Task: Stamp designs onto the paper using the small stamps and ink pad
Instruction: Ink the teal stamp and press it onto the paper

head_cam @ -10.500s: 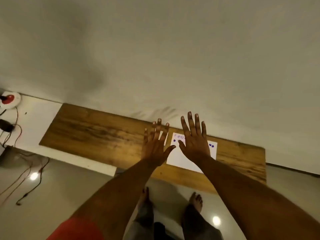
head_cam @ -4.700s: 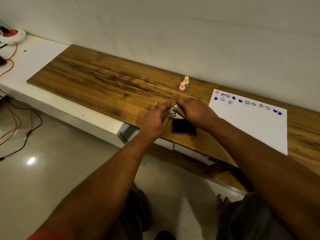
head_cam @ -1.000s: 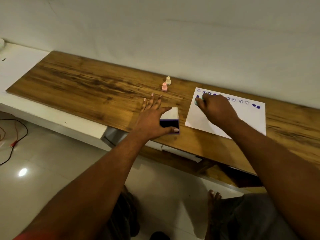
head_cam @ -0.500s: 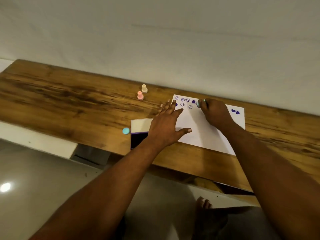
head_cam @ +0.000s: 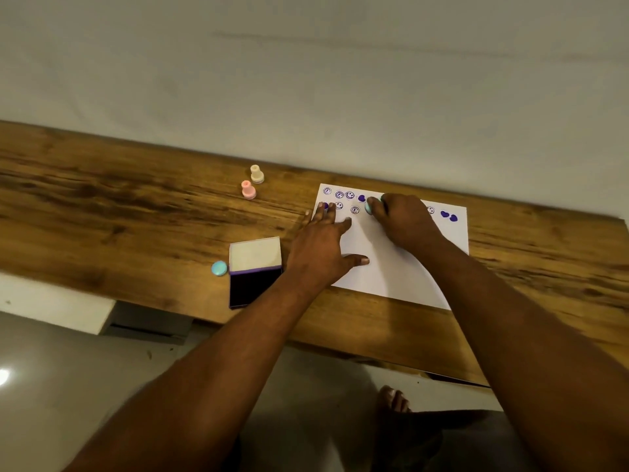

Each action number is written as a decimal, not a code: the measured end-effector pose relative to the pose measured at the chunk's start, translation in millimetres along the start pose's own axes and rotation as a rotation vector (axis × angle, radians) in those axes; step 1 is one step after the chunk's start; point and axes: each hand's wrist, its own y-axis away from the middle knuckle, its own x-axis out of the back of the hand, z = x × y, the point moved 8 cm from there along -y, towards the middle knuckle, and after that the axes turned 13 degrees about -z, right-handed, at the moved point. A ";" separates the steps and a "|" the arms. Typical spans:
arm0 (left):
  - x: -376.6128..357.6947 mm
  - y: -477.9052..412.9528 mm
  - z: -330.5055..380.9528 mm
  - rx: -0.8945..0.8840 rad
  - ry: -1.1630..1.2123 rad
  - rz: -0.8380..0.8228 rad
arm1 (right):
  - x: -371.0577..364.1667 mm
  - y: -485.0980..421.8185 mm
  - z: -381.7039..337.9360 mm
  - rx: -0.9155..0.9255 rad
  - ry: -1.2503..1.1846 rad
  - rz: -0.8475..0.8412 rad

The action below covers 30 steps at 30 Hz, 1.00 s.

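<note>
The right hand [head_cam: 405,219] is pinching a little teal stamp [head_cam: 370,206] and pressing it down on the white paper [head_cam: 401,267] in the second row of prints, while the left hand [head_cam: 323,250] lies flat and open on the sheet's left side, I'd guess to stop it sliding. The paper sits on the wooden bench [head_cam: 136,216] with purple smileys and hearts along its far edge, rest blank. Left of it is the open ink pad [head_cam: 253,282] with a teal cap [head_cam: 219,268] beside it, handy for re-inking, and pink [head_cam: 248,189] and cream [head_cam: 257,174] stamps stand upright further back.
</note>
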 end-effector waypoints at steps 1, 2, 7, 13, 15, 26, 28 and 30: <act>0.0 0.7 -0.9 0.003 0.010 0.000 | 1.9 -1.2 -0.7 -0.004 0.018 0.006; 0.4 1.6 -1.5 0.006 0.013 0.001 | 3.7 -2.1 -1.9 -0.007 0.044 0.015; -0.7 2.4 -1.1 0.018 0.013 -0.012 | 27.2 -1.4 -16.6 -0.002 0.265 0.123; -3.7 0.0 -1.1 0.041 0.040 -0.048 | 86.2 17.8 -59.8 0.136 0.359 0.516; -3.1 -0.4 -1.1 0.036 0.040 -0.043 | 79.9 18.6 -66.3 0.138 0.371 0.514; -1.9 1.8 3.2 0.016 0.011 -0.065 | -11.1 -5.5 -34.6 -0.225 0.626 -0.076; -1.2 3.4 4.5 0.015 0.011 -0.064 | -9.9 -5.4 -33.9 -0.213 0.623 -0.102; -0.5 2.9 5.0 0.011 0.022 -0.062 | -8.4 -8.1 -34.7 -0.194 0.655 -0.129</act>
